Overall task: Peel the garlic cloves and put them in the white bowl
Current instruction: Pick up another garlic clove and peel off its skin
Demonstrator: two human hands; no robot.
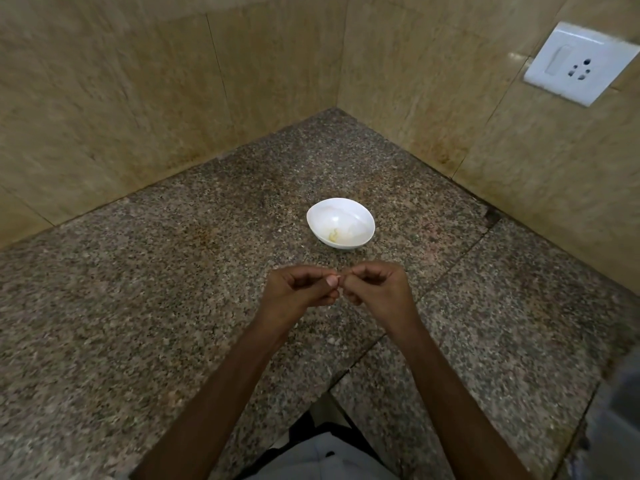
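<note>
Over the worktop [166,278], left hand [298,291] and right hand [379,289] met, fingers [306,273] curled, pinching a garlic clove [341,277], mostly hidden, long axis unclear. White bowl [325,211] sat near at 12 o'clock, about equally close to both hands.

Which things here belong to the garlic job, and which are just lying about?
Job: left hand and right hand, both pinching something tiny, likely a clove; bowl holding a pale bit.
Lying about: socket, counter, wall tiles.
</note>
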